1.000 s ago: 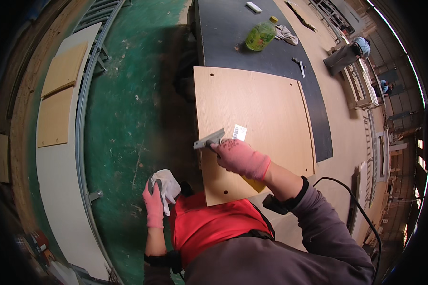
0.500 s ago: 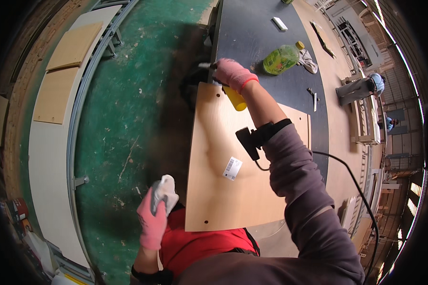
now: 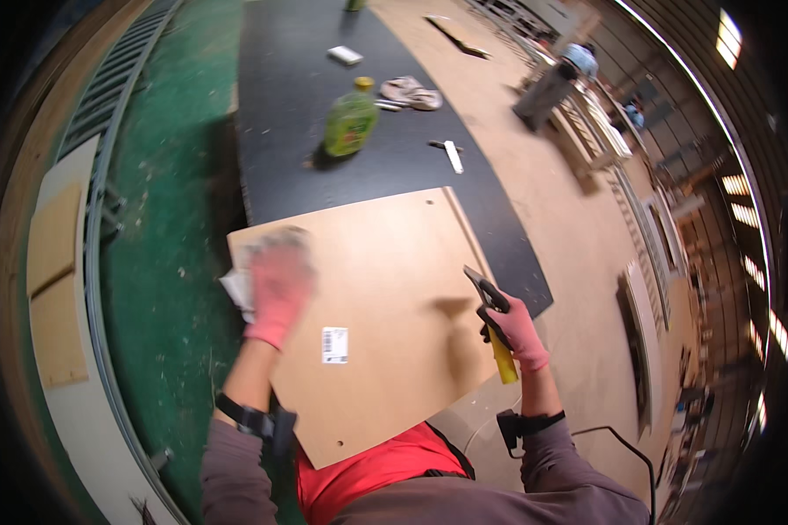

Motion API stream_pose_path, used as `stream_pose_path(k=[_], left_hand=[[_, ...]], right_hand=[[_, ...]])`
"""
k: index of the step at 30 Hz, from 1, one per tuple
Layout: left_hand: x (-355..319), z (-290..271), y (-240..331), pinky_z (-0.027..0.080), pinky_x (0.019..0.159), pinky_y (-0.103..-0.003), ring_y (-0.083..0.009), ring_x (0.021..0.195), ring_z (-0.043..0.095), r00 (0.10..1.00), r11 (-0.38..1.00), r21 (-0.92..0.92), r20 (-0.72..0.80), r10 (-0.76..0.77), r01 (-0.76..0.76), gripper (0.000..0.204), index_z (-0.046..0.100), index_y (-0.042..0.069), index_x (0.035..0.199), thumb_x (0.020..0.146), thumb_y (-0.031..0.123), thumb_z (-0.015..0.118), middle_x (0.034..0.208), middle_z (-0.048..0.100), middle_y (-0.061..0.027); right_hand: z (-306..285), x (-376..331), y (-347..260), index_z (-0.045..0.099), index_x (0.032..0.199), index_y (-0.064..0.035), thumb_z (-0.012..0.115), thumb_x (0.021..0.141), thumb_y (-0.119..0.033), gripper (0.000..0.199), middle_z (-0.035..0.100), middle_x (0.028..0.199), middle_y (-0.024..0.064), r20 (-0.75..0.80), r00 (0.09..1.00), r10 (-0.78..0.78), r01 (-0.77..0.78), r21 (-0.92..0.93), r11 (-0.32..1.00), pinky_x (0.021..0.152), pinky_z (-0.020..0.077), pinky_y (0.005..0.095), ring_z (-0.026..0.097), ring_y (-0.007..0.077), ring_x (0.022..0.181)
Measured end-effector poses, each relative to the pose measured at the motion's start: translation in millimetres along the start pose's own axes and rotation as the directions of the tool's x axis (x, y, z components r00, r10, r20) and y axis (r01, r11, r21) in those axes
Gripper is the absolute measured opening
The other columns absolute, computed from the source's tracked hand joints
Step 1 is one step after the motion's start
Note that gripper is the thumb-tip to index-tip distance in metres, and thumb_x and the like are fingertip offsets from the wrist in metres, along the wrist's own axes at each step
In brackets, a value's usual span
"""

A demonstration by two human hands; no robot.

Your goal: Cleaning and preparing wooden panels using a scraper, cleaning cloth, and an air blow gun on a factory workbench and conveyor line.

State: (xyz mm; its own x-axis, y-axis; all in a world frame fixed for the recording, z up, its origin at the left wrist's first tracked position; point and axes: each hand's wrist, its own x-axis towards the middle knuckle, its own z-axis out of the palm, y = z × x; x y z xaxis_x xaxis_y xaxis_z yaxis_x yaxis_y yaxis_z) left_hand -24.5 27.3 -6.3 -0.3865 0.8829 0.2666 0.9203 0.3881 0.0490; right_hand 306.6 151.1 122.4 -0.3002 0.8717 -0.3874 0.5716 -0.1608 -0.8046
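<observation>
A light wood-grain board [image 3: 385, 306] lies on the dark worktable, its near end against my red apron. It bears a white label [image 3: 334, 345] and small dark holes near its corners. My left hand [image 3: 280, 284], in a pink-and-grey glove, is over the board's left edge, blurred by motion. A white cloth [image 3: 239, 289] sticks out from it past the edge. Near the board's right edge, my gloved right hand [image 3: 518, 332] is closed round a bladed hand tool [image 3: 503, 354] with a yellow handle and black middle. Its flat blade points up and away over the board.
Farther along the dark table [image 3: 298, 52] stand a green bottle [image 3: 350, 122] with a yellow cap, a crumpled cloth [image 3: 411, 93] and a white block [image 3: 345, 55]. A small white-and-black tool [image 3: 452, 154] lies nearer. Left is a roller conveyor [image 3: 105, 114] carrying panels; a person [image 3: 556, 83] works far right.
My right hand has moved with the bladed tool from the board's far left corner to its right edge. My left hand has risen with the cloth to the board's left edge. The view has turned.
</observation>
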Motion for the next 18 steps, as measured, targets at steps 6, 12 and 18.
stream_pose_path(k=[6, 12, 18], left_hand=[[9.6, -3.8, -59.5, 0.038, 0.091, -0.04, -0.0392, 0.111, 0.042, 0.858, 0.778, -0.369, 0.141, -0.493, 0.508, 0.044, 0.042, 0.004, 0.124, 0.086, 0.024, 0.046, 0.132, 0.034, -0.0218], [-115.8, -27.7, 24.5, 0.034, 0.095, -0.041, -0.0409, 0.117, 0.037, 0.844, 0.802, -0.278, 0.066, -0.533, 0.528, 0.045, 0.036, 0.003, 0.129, 0.087, 0.018, 0.044, 0.134, 0.03, -0.0248], [-260.8, -133.9, 64.7, 0.034, 0.096, -0.036, -0.0305, 0.117, 0.042, 0.686, 0.763, 0.013, 0.428, -0.588, 0.646, 0.045, 0.039, 0.002, 0.125, 0.084, 0.016, 0.049, 0.129, 0.041, -0.0189]], right_hand=[[-94.1, 4.8, 88.7, 0.051, 0.12, -0.0061, 0.057, 0.075, -0.006, 0.045, 0.059, 0.074, 0.0076, -0.188, 0.982, 0.027, -0.01, 0.089, 0.996, 0.051, 0.0495, 0.0291, 0.06, 0.0153, 0.058], [-140.9, 87.9, 112.6, 0.053, 0.117, -0.0084, 0.058, 0.072, -0.012, 0.046, 0.063, 0.079, 0.0151, -0.239, 0.96, -0.149, 0.073, -0.301, 0.951, 0.062, 0.048, 0.0303, 0.06, 0.0178, 0.065], [-160.5, 145.6, 87.2, 0.051, 0.121, -0.0115, 0.057, 0.074, -0.011, 0.047, 0.058, 0.069, 0.0066, -0.177, 0.98, -0.087, 0.058, -0.165, 0.985, 0.055, 0.0459, 0.0267, 0.053, 0.0101, 0.055]])
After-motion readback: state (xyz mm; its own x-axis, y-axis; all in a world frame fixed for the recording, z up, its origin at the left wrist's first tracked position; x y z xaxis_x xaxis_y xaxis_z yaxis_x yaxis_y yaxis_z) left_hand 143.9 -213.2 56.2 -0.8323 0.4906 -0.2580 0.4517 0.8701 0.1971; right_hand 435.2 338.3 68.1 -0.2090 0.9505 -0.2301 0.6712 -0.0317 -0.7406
